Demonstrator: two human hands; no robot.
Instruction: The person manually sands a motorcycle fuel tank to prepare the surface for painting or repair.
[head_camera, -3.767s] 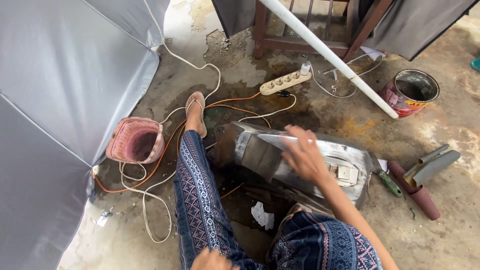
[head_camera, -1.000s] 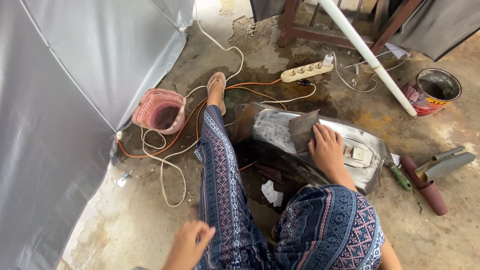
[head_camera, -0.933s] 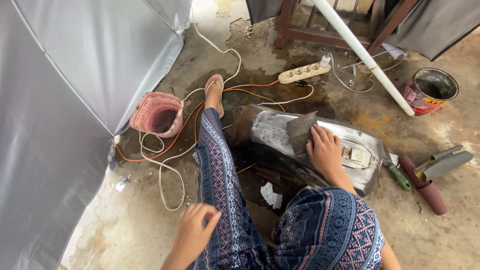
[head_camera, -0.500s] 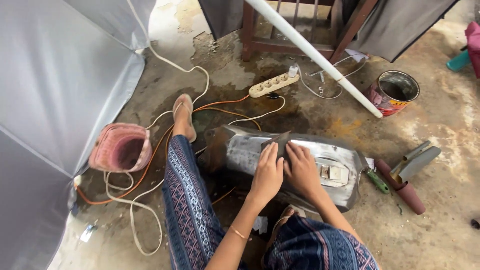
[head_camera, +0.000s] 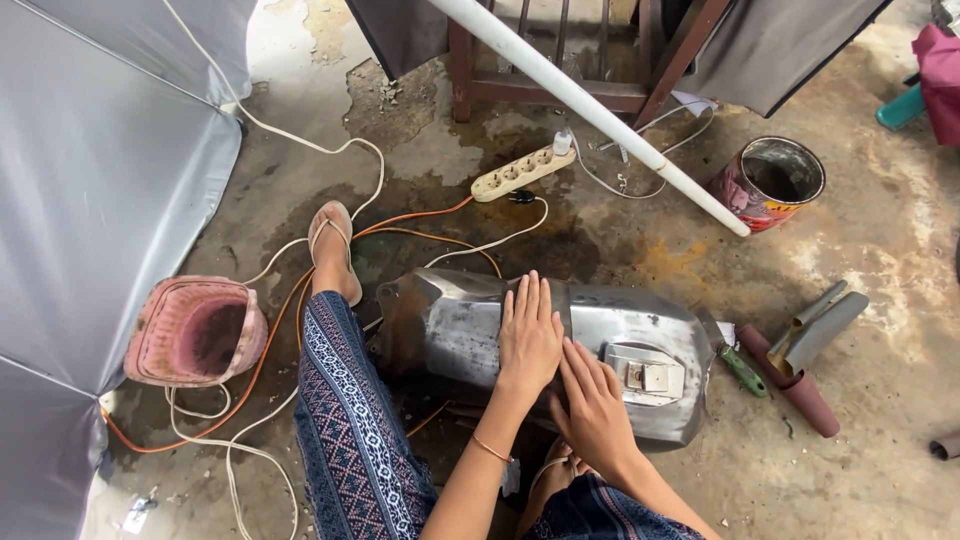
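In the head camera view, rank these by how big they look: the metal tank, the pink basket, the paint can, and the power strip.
Largest to smallest as they look:
1. Metal tank, under both hands
2. Pink basket
3. Paint can
4. Power strip
Basket and can look fairly close; the can lies farther from the camera, so that order is unsure.

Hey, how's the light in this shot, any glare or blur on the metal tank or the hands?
Head view: soft, even daylight with faint shadows; dull sheen on the metal tank, no harsh glare; left hand and right hand sharp, no motion blur.
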